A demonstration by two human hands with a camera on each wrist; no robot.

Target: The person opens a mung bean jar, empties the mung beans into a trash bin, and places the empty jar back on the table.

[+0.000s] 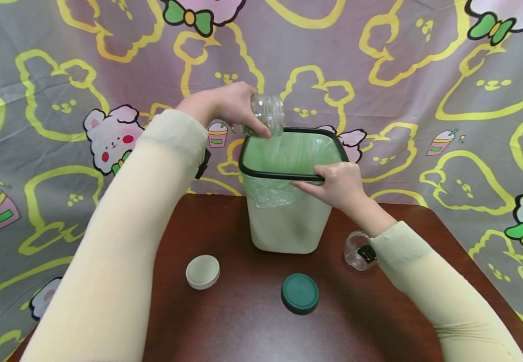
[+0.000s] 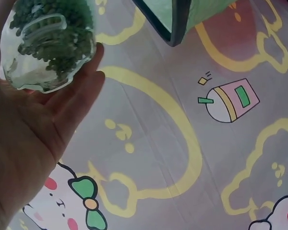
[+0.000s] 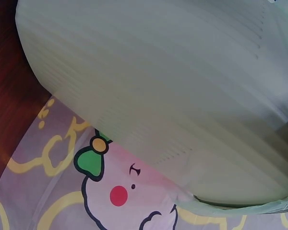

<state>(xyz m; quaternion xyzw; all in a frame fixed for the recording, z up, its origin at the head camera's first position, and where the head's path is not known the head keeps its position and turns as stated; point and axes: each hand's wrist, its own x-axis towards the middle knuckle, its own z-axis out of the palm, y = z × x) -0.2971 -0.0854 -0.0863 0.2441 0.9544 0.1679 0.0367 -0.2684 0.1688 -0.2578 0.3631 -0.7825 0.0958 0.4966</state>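
Head view: the left grip [image 1: 236, 105] is clamped round a tipped clear jar [image 1: 272, 113] at the rim [image 1: 284, 176] of a bin [image 1: 286, 226] near the surface's [image 1: 243, 322] far edge, the right grip [image 1: 338, 186] on that rim; left wrist view: the jar contains dark granules [image 2: 74, 40]; right wrist view: the bin's wall [image 3: 134, 72] predominates.

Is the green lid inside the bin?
No, the green lid lies on the brown table, in front of the bin.
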